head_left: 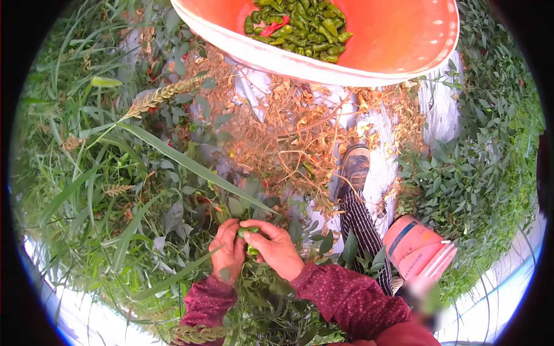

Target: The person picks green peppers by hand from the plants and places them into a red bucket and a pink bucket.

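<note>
A green pepper (249, 231) sits between my two hands, low among the leaves of the plants. My right hand (278, 247) comes from the right and pinches it between thumb and fingers. My left hand (227, 254) is closed against the pepper's other side, its fingertips partly hidden. Just below the first, another piece of green (253, 250) shows between the palms, perhaps a second pepper. A large orange bucket (398, 40) stands at the top of the view, with a pile of green peppers (303, 29) and a red one (276, 26) in it.
Tall grass with a seed head (164, 95) leans in from the left. Dry brown stalks (288, 135) cover pale ground sheeting (378, 135). My shoe (355, 164) rests there. A pink-red pail (412, 245) lies tilted at the right, beside leafy plants (456, 179).
</note>
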### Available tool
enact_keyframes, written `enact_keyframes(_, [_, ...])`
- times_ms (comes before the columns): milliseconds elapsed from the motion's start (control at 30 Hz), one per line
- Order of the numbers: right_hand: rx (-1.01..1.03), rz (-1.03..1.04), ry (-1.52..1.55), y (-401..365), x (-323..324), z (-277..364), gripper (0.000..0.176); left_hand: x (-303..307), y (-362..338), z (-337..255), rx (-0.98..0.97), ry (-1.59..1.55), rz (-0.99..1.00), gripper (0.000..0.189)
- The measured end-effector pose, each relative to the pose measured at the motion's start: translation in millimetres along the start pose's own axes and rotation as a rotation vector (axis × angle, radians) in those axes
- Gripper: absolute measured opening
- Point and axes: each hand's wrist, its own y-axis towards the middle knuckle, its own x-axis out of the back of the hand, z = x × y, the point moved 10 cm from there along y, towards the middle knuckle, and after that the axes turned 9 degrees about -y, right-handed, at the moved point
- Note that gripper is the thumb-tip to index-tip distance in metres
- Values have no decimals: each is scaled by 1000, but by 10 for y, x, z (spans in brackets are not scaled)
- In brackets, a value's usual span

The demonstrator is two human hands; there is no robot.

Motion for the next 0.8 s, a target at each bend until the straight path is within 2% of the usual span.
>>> enact_keyframes(100, [23,24,-42,-17,-50,-43,26,32,-5,0,-28,7,-17,30])
enact_keyframes(167, [320,-37,-126,-43,-42,156,28,63,6,76,95,-58,-75,22])
enact_keyframes(200, [400,-85,-150,-37,-24,141,29,73,25,60,118,10,-72,23])
enact_keyframes(233, [392,-85,-151,-53,-27,127,29,60,16,82,126,9,-69,23])
enact_keyframes(300, [549,-156,-344,-159,-33,325,29,94,-6,112,107,-15,-135,18])
enact_keyframes(333, [544,-152,-343,-172,-42,330,29,101,-22,135,113,-12,-135,18])
enact_keyframes(433, [523,-144,-445,-226,-88,386,28,71,-85,437,324,-407,-192,5])
enact_keyframes(467, [554,-42,-469,-304,-212,438,28,26,-145,775,540,-703,-243,9])
enact_keyframes(500, [584,59,-493,-356,-320,459,28,58,-249,889,629,-759,-311,7])
enact_keyframes(533, [688,26,-462,-368,-327,513,25,112,-180,807,501,-631,-298,4])
enact_keyframes(567, [664,33,-456,-330,-303,498,25,178,-151,684,388,-494,-280,3])
enact_keyframes(600, [410,45,-257,-177,-206,304,22,177,-148,518,256,-445,-229,12])
enact_keyframes(633, [155,56,-58,-63,-160,65,20,222,-116,271,167,-199,-134,16])
enact_keyframes(700, [7,-4,25,-20,-81,1,15,303,-273,363,252,-221,-188,17])
enact_keyframes(733, [-69,3,40,-4,-85,-86,15,341,-306,331,294,-353,-184,17])
enact_keyframes(767, [-79,6,49,0,-73,-118,15,394,-323,261,303,-344,-178,17])
enact_keyframes(800, [-75,50,-68,2,-100,-149,16,442,-347,180,302,-349,-159,19])
